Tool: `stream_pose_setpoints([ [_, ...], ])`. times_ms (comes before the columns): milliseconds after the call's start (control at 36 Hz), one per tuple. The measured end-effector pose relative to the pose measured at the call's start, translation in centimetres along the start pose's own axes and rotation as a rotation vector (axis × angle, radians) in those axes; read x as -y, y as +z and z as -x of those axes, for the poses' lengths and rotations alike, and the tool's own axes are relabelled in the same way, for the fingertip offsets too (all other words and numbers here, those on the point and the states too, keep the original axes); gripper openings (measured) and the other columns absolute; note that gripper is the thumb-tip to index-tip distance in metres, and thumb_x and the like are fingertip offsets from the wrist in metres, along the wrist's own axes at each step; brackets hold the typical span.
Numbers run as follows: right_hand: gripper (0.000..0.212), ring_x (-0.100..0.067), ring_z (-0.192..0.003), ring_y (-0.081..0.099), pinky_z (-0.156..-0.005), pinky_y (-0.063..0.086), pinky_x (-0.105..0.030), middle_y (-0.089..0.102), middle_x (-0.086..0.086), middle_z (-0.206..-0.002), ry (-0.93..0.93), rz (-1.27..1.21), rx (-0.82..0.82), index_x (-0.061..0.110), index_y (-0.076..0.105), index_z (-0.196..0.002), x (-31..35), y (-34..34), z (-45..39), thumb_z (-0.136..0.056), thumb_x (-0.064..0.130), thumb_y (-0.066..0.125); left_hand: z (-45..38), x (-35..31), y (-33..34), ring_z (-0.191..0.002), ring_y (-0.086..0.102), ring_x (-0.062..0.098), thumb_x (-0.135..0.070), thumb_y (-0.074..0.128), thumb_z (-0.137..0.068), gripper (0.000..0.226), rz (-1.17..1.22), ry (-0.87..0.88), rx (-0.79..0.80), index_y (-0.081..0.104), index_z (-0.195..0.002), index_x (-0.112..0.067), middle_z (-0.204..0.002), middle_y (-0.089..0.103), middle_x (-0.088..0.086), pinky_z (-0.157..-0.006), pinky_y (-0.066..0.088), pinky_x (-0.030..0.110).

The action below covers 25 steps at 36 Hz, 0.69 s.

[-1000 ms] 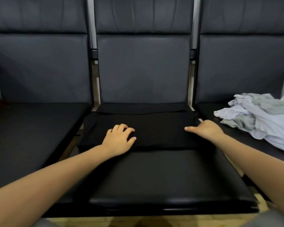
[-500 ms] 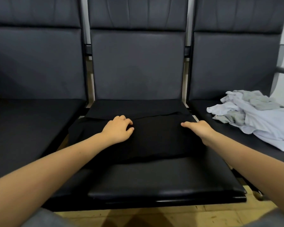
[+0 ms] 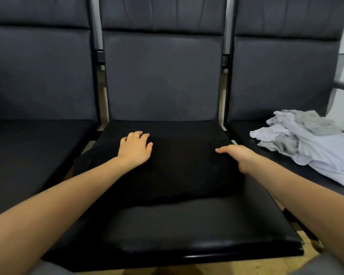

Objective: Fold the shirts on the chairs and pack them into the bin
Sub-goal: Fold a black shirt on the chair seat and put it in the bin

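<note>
From where I sit, the middle chair (image 3: pixel 197 225) fills most of the head view, and the black shirt (image 3: pixel 179 169) lies across the back half of its seat. Over the last second that shirt has changed shape: it was a shallow band across the seat, and now the cloth reaches farther toward me, its near edge bulging over the cushion. I read that as a fold being laid and smoothed, so this shirt is partly folded but not yet ready to pack. I see no bin in the view.

On the chair to the right, the pale shirts (image 3: pixel 316 147) sit in the same crumpled heap, untouched, so more folding remains.

My left hand (image 3: pixel 135 148) rests palm-down on the shirt's far left part, fingers loosely curved and gripping nothing. It has slid slightly toward the backrest. My right hand (image 3: pixel 238 157) lies at the shirt's right edge, finger pointing left; whether its thumb pinches the cloth I cannot tell.
</note>
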State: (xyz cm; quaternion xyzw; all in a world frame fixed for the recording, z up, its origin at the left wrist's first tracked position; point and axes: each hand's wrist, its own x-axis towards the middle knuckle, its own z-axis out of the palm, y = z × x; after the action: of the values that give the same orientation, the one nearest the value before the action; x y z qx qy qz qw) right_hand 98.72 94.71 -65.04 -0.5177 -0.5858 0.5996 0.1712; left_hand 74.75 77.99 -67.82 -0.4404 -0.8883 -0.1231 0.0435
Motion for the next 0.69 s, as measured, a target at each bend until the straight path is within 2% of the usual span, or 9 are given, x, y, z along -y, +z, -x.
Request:
stream_pose_setpoints([
  [111,0.027,-0.028,-0.084,0.067,-0.063,0.051,-0.032,0.07,-0.013,-0.101,-0.026,-0.119,0.001,0.01,0.066,-0.114,1.4,0.9,0.4,-0.086,0.012,0.066,2.7,0.1,-1.2,-0.138,0.033,0.022,-0.037,0.038,-0.101,0.045,0.077,0.051,-0.075,0.043,-0.143,-0.021,-0.147,0.041,0.001,-0.112,0.026,0.042],
  [222,0.005,-0.026,-0.081,0.066,-0.066,0.052,-0.033,0.068,-0.012,-0.093,-0.174,-0.129,0.071,0.013,0.065,-0.095,4.0,3.4,2.3,-0.091,0.013,0.062,5.6,2.2,-1.8,-0.135,0.035,0.019,-0.04,0.042,-0.099,0.042,0.013,0.056,-0.001,0.048,-0.138,-0.025,-0.141,0.045,-0.001,-0.111,0.026,0.04],
  [306,0.015,-0.029,-0.089,0.065,-0.081,0.053,-0.038,0.067,-0.013,-0.097,-0.336,-0.032,0.126,0.006,0.063,-0.104,5.5,6.3,3.9,-0.09,0.011,0.06,6.9,4.3,-2.1,-0.134,0.036,0.021,-0.04,0.043,-0.099,0.04,0.036,0.019,0.099,0.05,-0.136,-0.028,-0.142,0.044,-0.001,-0.109,0.029,0.041],
  [361,0.023,-0.027,-0.088,0.063,-0.078,0.049,-0.035,0.064,-0.013,-0.094,-0.447,0.086,0.165,-0.005,0.061,-0.107,5.8,8.5,5.1,-0.089,0.01,0.058,7.7,5.5,-2.5,-0.133,0.037,0.021,-0.038,0.043,-0.099,0.038,0.063,-0.001,0.088,0.052,-0.134,-0.027,-0.14,0.046,0.0,-0.108,0.031,0.04],
  [417,0.031,-0.026,-0.1,0.062,-0.079,0.044,-0.031,0.064,-0.01,-0.105,-0.549,0.247,0.213,-0.004,0.059,-0.116,5.7,10.9,6.3,-0.09,0.014,0.056,8.3,6.7,-3.0,-0.131,0.04,0.021,-0.034,0.046,-0.098,0.034,0.073,-0.026,0.05,0.056,-0.13,-0.026,-0.137,0.049,0.001,-0.108,0.034,0.04],
  [500,0.05,-0.023,-0.131,0.048,-0.097,0.035,-0.026,0.052,-0.005,-0.14,-0.659,0.516,0.29,0.006,0.049,-0.14,4.8,14.2,7.8,-0.094,0.024,0.058,8.9,8.0,-3.5,-0.127,0.045,0.022,-0.029,0.048,-0.097,0.03,0.123,-0.065,0.023,0.061,-0.123,-0.024,-0.131,0.054,0.003,-0.106,0.038,0.04],
  [556,0.049,-0.02,-0.116,0.057,-0.093,0.039,-0.026,0.06,-0.002,-0.13,-0.594,0.637,0.431,0.011,0.049,-0.141,3.9,15.6,8.7,-0.097,0.031,0.055,9.2,8.4,-3.8,-0.126,0.046,0.022,-0.027,0.048,-0.096,0.029,0.121,-0.077,0.018,0.063,-0.12,-0.024,-0.129,0.055,0.003,-0.106,0.038,0.04],
  [611,0.045,-0.017,-0.085,0.064,-0.074,0.051,-0.025,0.068,-0.004,-0.103,-0.453,0.627,0.615,0.006,0.051,-0.137,3.1,16.4,9.0,-0.1,0.033,0.05,9.3,8.4,-3.9,-0.125,0.046,0.022,-0.026,0.047,-0.096,0.029,0.109,-0.086,0.017,0.064,-0.12,-0.024,-0.129,0.055,0.003,-0.105,0.038,0.039],
  [694,0.033,-0.018,-0.068,0.067,-0.051,0.051,-0.019,0.069,-0.007,-0.088,-0.418,0.508,0.629,0.002,0.058,-0.122,3.0,15.9,8.7,-0.102,0.025,0.046,9.4,8.1,-3.7,-0.122,0.049,0.022,-0.028,0.046,-0.097,0.029,0.102,-0.082,0.004,0.066,-0.118,-0.024,-0.128,0.056,0.003,-0.104,0.04,0.041],
])
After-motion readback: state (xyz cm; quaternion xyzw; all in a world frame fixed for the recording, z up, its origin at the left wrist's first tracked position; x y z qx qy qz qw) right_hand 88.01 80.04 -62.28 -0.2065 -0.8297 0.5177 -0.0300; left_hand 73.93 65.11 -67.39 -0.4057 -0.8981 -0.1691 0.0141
